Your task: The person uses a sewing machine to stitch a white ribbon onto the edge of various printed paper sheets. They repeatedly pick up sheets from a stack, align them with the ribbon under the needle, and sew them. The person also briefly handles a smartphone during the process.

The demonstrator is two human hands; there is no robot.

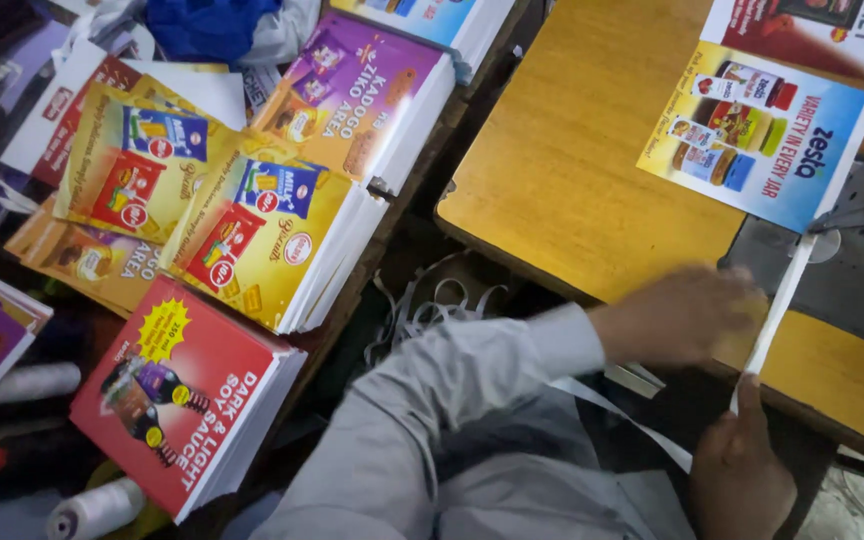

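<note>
Your right hand (742, 470) pinches the lower end of the white strip (774, 315) at the table (552, 170) edge. Your left hand (677, 315) rests curled beside it, blurred. Keep the strip tight and straight against the edge.

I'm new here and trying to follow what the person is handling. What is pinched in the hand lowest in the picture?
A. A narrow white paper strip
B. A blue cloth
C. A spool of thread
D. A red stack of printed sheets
A. The right hand grips the lower end of a narrow white paper strip that runs up across the yellow table edge.
</note>
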